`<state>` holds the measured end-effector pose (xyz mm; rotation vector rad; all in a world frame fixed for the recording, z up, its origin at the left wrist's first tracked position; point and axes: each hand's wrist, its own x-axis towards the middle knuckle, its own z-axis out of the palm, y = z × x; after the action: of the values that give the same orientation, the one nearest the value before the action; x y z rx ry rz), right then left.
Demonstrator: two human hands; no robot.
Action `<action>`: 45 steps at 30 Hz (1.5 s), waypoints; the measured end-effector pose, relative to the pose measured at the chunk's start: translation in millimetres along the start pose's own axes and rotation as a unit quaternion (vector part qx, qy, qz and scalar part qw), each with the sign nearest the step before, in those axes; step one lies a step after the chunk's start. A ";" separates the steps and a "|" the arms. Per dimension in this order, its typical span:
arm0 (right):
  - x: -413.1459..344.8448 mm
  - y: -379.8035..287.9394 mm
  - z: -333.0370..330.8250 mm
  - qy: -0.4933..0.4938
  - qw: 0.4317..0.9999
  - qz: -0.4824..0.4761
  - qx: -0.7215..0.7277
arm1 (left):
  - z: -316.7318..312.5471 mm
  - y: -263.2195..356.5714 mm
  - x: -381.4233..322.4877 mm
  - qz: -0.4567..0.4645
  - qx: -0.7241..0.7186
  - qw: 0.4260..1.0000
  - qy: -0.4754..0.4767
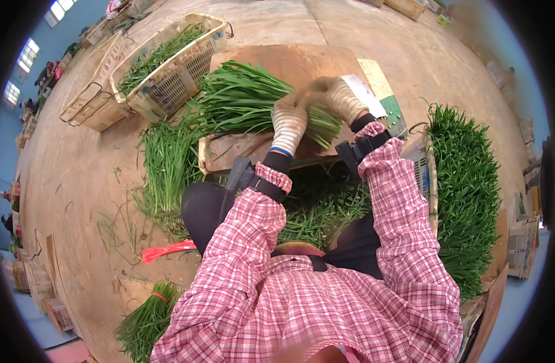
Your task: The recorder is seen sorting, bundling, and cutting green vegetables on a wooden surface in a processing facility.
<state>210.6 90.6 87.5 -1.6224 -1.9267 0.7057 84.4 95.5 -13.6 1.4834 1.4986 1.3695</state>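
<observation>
A thick bundle of green leafy stalks, like garlic chives [245, 97], lies across a wooden board [286, 56] in front of me, leaves to the left and pale stem ends to the right. My left hand [290, 113], in a striped knit glove, rests on the bundle near its stems. Close beside it, my right hand [338, 97], gloved too, is bent over the stem side. The fingers of both hands come together above the stalks and are blurred, so their grip is unclear. A white sheet [362, 95] lies just beyond my right hand.
Loose stalks [168, 168] lie left of the board. Plastic crates [182, 68] stand at the upper left, one holding greens. A crate [434, 181] packed with upright greens [463, 199] is at my right. Red ties [168, 250] and a tied bunch [150, 313] lie lower left.
</observation>
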 end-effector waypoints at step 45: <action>13.2 5.0 62.0 0.097 0.957 0.135 -0.236 | -19.0 -16.9 -6.6 -0.024 -0.171 0.978 -0.116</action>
<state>170.0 100.7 39.6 -2.1826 -1.8378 0.1692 62.6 87.5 -25.7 1.3262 1.0844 1.2987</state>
